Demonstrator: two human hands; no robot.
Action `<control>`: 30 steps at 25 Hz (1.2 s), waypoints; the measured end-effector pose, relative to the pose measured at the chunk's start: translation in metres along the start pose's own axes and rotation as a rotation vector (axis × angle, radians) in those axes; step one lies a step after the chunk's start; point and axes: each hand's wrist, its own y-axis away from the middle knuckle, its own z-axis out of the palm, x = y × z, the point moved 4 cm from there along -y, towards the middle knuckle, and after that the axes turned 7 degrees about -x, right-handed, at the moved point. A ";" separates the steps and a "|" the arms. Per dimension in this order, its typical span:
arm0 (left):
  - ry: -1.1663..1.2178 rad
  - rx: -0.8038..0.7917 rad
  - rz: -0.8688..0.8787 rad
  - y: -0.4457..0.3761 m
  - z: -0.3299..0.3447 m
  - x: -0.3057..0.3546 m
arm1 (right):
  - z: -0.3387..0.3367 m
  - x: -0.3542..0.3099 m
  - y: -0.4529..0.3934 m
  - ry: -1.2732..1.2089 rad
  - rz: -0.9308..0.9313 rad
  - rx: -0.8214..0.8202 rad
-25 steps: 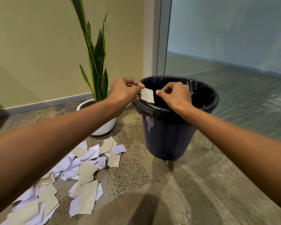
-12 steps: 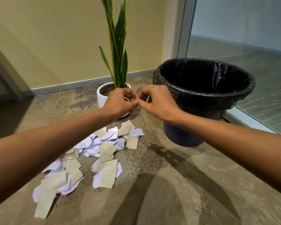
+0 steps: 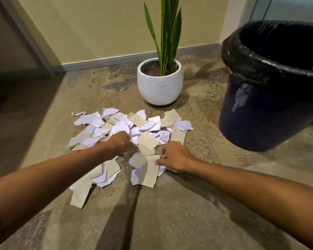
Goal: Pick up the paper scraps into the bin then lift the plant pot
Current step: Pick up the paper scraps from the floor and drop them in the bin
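Paper scraps (image 3: 130,130) on floor, pile w/in reach of bin (image 3: 271,83) | our L hand (image 3: 122,143) curled into pile, grip unclear | R hand (image 3: 175,156) pinching scrap (image 3: 145,170) to lift | pot (image 3: 160,83) untouched

Both hands (image 3: 148,152) on paper scraps (image 3: 130,127); bin (image 3: 271,112) right.

wall (image 3: 98,24): yellow | baseboard (image 3: 101,60): grey | floor (image 3: 170,222): mottled brown, shadowed
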 end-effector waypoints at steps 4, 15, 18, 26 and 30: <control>-0.108 0.012 0.037 -0.013 0.029 -0.022 | 0.034 0.000 -0.011 0.065 0.046 -0.016; 0.022 -0.071 -0.010 -0.021 0.040 -0.031 | 0.035 0.014 -0.022 -0.247 0.116 -0.030; 0.136 -0.161 0.025 -0.011 0.037 -0.022 | 0.016 0.025 -0.016 -0.338 0.119 -0.018; 0.240 -0.178 0.152 0.026 0.029 0.013 | -0.053 0.044 0.004 -0.382 0.102 0.075; 0.314 -0.139 0.311 0.045 0.025 0.054 | -0.081 0.027 0.017 -0.414 0.020 0.096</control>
